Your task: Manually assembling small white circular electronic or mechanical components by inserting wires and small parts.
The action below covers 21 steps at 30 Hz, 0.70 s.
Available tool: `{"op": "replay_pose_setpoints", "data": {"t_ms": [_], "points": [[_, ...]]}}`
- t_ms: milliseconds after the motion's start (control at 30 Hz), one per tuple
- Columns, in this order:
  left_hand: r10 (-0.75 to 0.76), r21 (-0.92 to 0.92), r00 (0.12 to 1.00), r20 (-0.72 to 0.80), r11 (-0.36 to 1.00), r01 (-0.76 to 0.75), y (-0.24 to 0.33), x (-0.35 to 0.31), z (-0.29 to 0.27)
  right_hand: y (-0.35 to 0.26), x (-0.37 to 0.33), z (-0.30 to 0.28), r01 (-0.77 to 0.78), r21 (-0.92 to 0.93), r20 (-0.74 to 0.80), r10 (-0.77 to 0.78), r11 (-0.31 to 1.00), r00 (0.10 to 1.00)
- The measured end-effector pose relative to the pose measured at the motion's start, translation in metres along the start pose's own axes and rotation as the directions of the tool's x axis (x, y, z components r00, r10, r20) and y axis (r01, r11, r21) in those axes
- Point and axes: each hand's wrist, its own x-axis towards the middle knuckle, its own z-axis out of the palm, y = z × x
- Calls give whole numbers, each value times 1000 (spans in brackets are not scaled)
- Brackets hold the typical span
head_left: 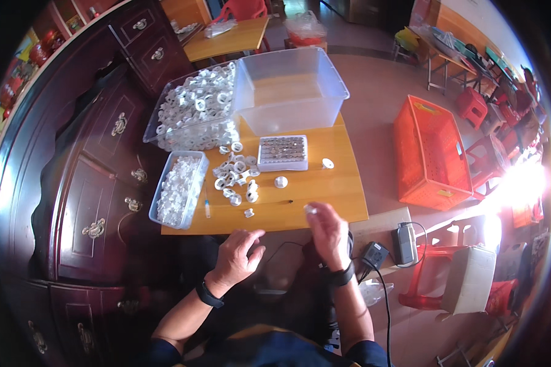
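Note:
Over the near edge of the wooden table, my right hand pinches a small white plastic piece between its fingertips. My left hand hovers just off that edge, thumb and fingers apart, nothing in it. A small white part lies on the table beyond my left hand. A tiny dark piece rests nearer my right hand. Farther in are a round white part, a white disc with a stem and a loose heap of white rings. A white tray of small metal pieces stands behind them.
A blue-rimmed box of small white pieces sits at the table's left, beside a thin screwdriver-like tool. Behind stand a clear bin of white rings and an empty clear bin. An orange crate and black power adapters are to the right.

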Motion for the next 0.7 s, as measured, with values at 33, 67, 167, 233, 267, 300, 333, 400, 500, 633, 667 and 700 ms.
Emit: {"op": "replay_pose_setpoints", "data": {"t_ms": [33, 67, 167, 233, 267, 300, 333, 400, 500, 633, 667, 700], "points": [[-15, 9, 1000, 11, 1000, 15, -2, -5, -3, -8, 7, -8, 34, -157, -37, -40, 987, 999], [-22, 20, 1000, 0, 1000, 22, -4, -9, -4, -7, 14, -13, 66, -236, -91, -90, 970, 992], [-78, 33, 997, -21, 996, 78, -9, -15, -9, -2, 34, -22, 87, -528, -132, -183, 845, 974], [-62, 44, 998, -19, 997, 63, -11, -16, -13, 3, 45, -24, 75, -587, -122, -180, 806, 976], [-44, 36, 999, -31, 998, 45, -11, -13, -12, 14, 51, -28, 95, -635, -118, -217, 767, 969], [-60, 34, 998, -14, 998, 60, -10, -12, -15, 22, 58, -27, 117, -676, -107, -255, 727, 961], [-65, 29, 998, -23, 997, 66, -13, -12, -15, 28, 65, -29, 125, -685, -96, -259, 718, 961], [-97, 22, 995, -24, 995, 98, -17, -8, -19, 32, 78, -34, 119, -702, -84, -246, 703, 966], [-132, 56, 986, -98, 989, 138, -28, -4, -35, 29, 95, -37, 108, -740, -96, -263, 664, 960], [-217, 188, 954, -208, 948, 256, -58, 3, -78, 8, 92, -22, 136, -674, -109, -280, 726, 954], [-245, 204, 948, -204, 936, 286, -67, 4, -88, 6, 89, -16, 183, -673, -52, -293, 716, 955], [-275, 221, 941, -198, 923, 316, -77, 4, -97, 8, 87, -7, 228, -670, 4, -303, 707, 953]]}}
